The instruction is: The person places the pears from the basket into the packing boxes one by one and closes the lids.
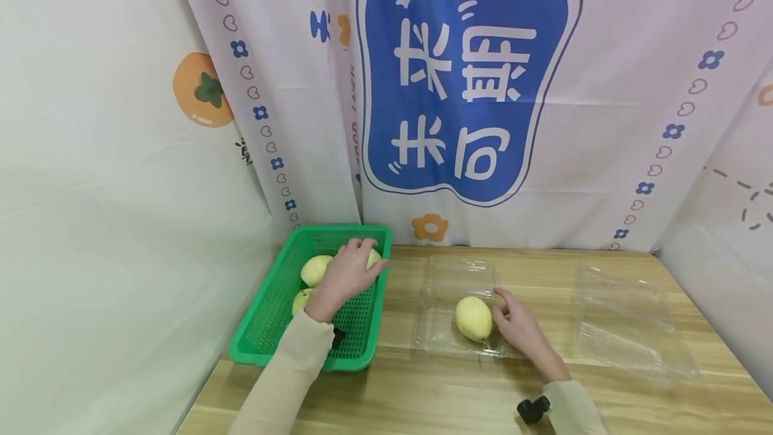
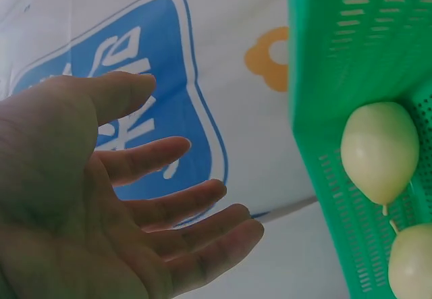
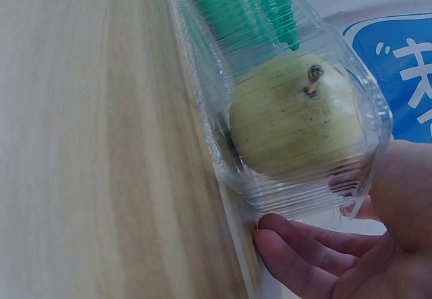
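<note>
My left hand is over the far right part of a green plastic basket that holds several pale yellow pears. In the left wrist view its fingers are spread and loosely bent, with nothing in the palm, and two pears show beside it in the basket. My right hand holds the right side of a clear plastic box, whose lid is folded back. One fingertip shows through the plastic in the right wrist view. Inside the box lies a single pear, its stem toward me.
Another clear plastic box stands open at the right of the wooden table. Behind the table hangs a printed cloth, and a white cloth wall rises close to the basket's left side.
</note>
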Motion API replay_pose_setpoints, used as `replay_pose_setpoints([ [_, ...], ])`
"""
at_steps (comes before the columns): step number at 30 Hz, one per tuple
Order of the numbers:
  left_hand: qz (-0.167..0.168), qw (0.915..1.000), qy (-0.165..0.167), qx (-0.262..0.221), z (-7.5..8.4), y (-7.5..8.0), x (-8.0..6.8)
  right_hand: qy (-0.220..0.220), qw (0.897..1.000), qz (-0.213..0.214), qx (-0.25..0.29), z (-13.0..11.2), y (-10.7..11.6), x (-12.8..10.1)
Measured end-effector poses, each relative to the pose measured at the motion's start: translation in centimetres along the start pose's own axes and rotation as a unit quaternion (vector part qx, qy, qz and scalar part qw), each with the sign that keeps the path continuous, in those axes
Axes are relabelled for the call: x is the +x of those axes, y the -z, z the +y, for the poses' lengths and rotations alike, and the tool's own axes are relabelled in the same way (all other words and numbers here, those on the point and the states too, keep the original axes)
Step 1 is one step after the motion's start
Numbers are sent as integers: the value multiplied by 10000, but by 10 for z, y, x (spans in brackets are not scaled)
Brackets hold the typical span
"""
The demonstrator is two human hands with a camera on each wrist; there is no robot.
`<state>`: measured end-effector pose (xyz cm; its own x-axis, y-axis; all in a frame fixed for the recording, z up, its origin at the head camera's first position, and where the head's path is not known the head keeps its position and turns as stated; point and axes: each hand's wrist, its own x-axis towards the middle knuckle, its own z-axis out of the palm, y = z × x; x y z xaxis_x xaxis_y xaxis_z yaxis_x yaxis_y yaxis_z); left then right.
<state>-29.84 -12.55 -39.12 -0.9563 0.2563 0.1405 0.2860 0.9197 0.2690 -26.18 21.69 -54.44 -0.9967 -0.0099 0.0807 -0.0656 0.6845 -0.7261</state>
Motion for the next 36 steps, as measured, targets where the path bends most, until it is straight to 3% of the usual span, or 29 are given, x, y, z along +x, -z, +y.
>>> replay_pose_setpoints([
  [15,-488,9977,452,117,-29,-11,6,24,10000,11,7,1,0,1],
  [29,-771,9960,400,201,-48,-12,7,21,10000,36,70,3,3,1],
  [36,-1042,9925,376,520,-63,-13,6,42,10000,37,78,2,0,1],
])
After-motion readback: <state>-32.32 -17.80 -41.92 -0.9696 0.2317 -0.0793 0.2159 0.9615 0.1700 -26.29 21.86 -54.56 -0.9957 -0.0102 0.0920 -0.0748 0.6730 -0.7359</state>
